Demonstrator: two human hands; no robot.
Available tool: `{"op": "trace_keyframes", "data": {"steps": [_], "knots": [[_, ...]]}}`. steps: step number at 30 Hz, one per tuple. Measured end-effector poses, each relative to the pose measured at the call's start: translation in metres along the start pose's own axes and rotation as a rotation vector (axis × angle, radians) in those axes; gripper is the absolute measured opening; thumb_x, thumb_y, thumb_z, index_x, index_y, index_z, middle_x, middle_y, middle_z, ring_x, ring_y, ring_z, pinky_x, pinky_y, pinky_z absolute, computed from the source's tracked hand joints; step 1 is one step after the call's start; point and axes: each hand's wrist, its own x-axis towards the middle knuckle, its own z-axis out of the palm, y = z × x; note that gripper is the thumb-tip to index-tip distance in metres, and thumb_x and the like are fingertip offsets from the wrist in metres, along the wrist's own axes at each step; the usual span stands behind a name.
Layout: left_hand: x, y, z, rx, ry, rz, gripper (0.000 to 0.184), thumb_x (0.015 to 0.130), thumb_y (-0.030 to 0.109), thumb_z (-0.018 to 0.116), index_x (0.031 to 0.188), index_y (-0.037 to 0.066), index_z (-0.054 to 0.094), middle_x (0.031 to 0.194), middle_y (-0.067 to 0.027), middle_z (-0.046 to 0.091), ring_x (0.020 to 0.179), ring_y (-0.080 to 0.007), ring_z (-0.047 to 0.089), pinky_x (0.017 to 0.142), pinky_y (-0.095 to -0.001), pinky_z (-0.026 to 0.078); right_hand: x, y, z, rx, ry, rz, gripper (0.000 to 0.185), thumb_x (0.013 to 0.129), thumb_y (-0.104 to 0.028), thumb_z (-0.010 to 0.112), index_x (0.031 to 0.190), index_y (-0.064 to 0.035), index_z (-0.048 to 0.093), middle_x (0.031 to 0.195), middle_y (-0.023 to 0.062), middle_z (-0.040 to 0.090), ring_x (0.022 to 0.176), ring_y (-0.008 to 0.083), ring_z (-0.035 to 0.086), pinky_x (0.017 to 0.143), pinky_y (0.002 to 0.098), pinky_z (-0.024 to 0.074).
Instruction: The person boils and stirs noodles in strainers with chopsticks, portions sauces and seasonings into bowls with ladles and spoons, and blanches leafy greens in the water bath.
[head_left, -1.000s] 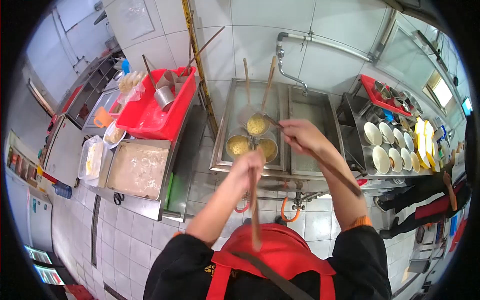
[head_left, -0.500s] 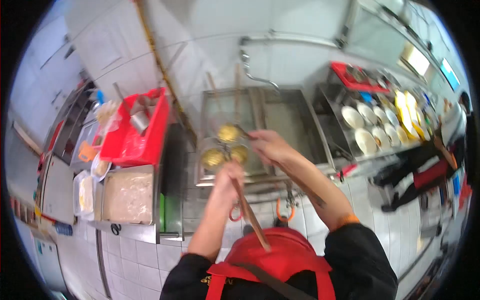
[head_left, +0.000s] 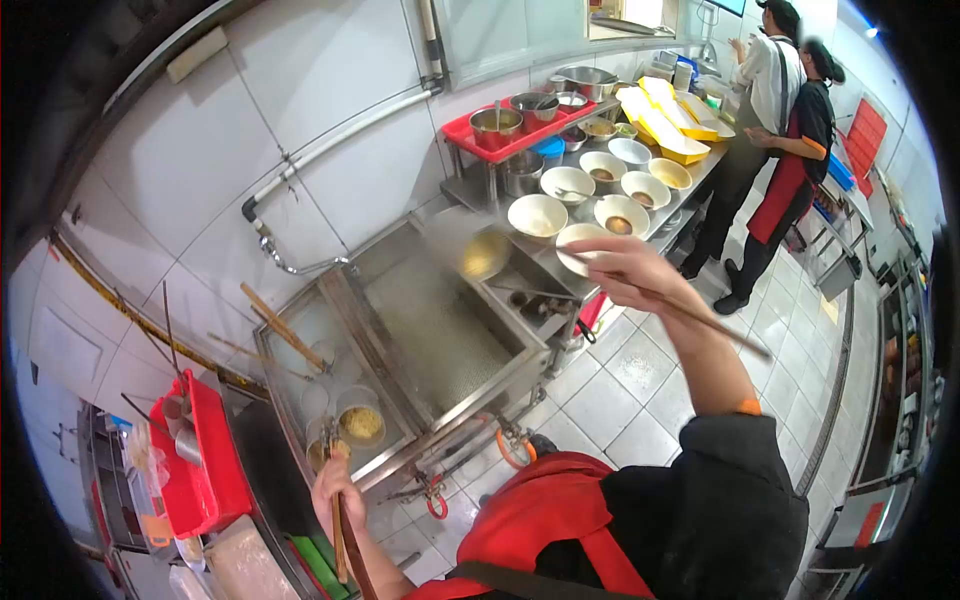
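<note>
My right hand (head_left: 635, 272) is closed round the long handle of a noodle strainer (head_left: 485, 255). Yellowish noodles show in its blurred basket, raised above the right end of the cooker near the white bowls (head_left: 538, 216). Low on the left, my left hand (head_left: 338, 492) grips the wooden handles of noodle strainers at the front of the left basin. One basket there (head_left: 360, 422) has noodles in it; another beside it is partly hidden by the hand. More wooden-handled strainers (head_left: 285, 330) rest in the same basin. Some bowls hold brown sauce.
Cloudy water fills the right basin (head_left: 440, 320) of the steel cooker. A red tray (head_left: 470, 135) with pots stands above the counter, with yellow boxes (head_left: 660, 110) farther along. At left is a red crate (head_left: 215, 495). Two people (head_left: 775, 90) stand at the counter's far end.
The view has turned right, toward the bowls. My right hand has carried one strainer of noodles up and right, away from the left basin. My left hand still grips strainer handles there.
</note>
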Motion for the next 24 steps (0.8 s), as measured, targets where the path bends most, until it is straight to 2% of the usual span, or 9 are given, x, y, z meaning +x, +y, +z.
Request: {"op": "trace_keyframes", "data": {"steps": [6,8,9,11,13,15,16,18,24], "knots": [[0.019,-0.015,-0.008,0.022,0.04,0.123,0.024,0.099,0.006,0.033,0.118,-0.008,0.033,0.073,-0.0009,0.037,0.056,-0.0099,0.042,0.05,-0.0248,0.041,0.087,0.093,-0.153,-0.327,0.692,-0.27,0.047,0.083,-0.004,0.055,0.129,0.0022,0.048,0.07,0.009,0.06,0.044,0.0141,0.052,0.039,0.0274,0.039],[0.024,-0.02,-0.013,0.018,0.015,0.127,0.024,0.099,0.007,0.032,0.118,-0.008,0.033,0.073,-0.0009,0.038,0.056,-0.0099,0.042,0.051,-0.0245,0.041,0.128,0.15,-0.219,-0.808,0.979,-0.743,0.047,0.084,-0.006,0.055,0.131,-0.0001,0.046,0.089,0.0162,0.066,0.07,0.0274,0.066,0.062,0.036,0.0508],[0.026,-0.022,-0.014,0.016,-0.01,0.129,0.024,0.099,0.008,0.031,0.118,-0.008,0.033,0.073,-0.0008,0.038,0.057,-0.0099,0.042,0.051,-0.0243,0.041,0.106,0.144,-0.197,-0.844,1.0,-0.503,0.049,0.084,-0.005,0.055,0.132,-0.0004,0.045,0.107,0.0189,0.064,0.094,0.0334,0.065,0.083,0.0387,0.0491],[0.029,-0.028,-0.011,0.037,-0.013,0.132,0.025,0.1,0.009,0.03,0.117,-0.008,0.034,0.072,-0.0006,0.039,0.057,-0.0102,0.042,0.052,-0.0241,0.041,0.099,0.191,-0.203,-0.913,1.048,-0.547,0.052,0.084,-0.003,0.053,0.135,-0.0005,0.043,0.099,0.0212,0.066,0.091,0.0347,0.066,0.081,0.0404,0.0502],[0.033,-0.033,-0.008,0.084,0.039,0.147,0.025,0.099,0.007,0.031,0.118,-0.008,0.033,0.072,-0.0003,0.038,0.058,-0.0101,0.043,0.052,-0.0245,0.041,0.077,0.186,-0.175,-0.648,0.988,-0.301,0.053,0.083,-0.002,0.053,0.134,0.0027,0.042,0.102,0.0264,0.063,0.095,0.0366,0.064,0.081,0.042,0.05],[0.042,-0.049,0.0,0.067,0.076,0.186,0.023,0.099,0.007,0.032,0.113,-0.01,0.036,0.069,-0.0015,0.038,0.054,-0.0094,0.041,0.05,-0.0237,0.042,0.109,0.226,-0.215,-0.934,1.145,-0.651,0.052,0.083,-0.001,0.056,0.133,-0.001,0.045,0.073,0.0153,0.063,0.06,0.0243,0.063,0.059,0.0347,0.0502],[0.041,-0.047,-0.001,0.058,0.066,0.188,0.023,0.099,0.007,0.033,0.114,-0.01,0.035,0.07,-0.0014,0.038,0.055,-0.0095,0.041,0.05,-0.0237,0.042,0.11,0.227,-0.221,-0.934,1.144,-0.642,0.052,0.083,-0.001,0.056,0.133,-0.001,0.045,0.073,0.0153,0.063,0.06,0.0243,0.063,0.059,0.0347,0.0502],[0.04,-0.046,-0.003,0.031,0.034,0.197,0.024,0.099,0.008,0.033,0.115,-0.01,0.035,0.071,-0.0009,0.038,0.056,-0.0095,0.042,0.051,-0.0236,0.042,0.124,0.218,-0.23,-0.941,1.122,-0.656,0.052,0.083,-0.001,0.053,0.133,0.0055,0.042,0.106,0.0275,0.062,0.093,0.0361,0.065,0.074,0.0405,0.0518],[0.029,-0.04,0.003,0.057,0.021,0.122,0.026,0.099,0.008,0.032,0.116,-0.011,0.035,0.073,-0.0012,0.037,0.056,-0.0092,0.042,0.051,-0.0237,0.042,0.111,0.176,-0.215,-0.779,1.115,-0.528,0.05,0.084,-0.002,0.056,0.132,-0.0008,0.045,0.094,0.0229,0.064,0.077,0.0308,0.066,0.065,0.0383,0.0501]]}}
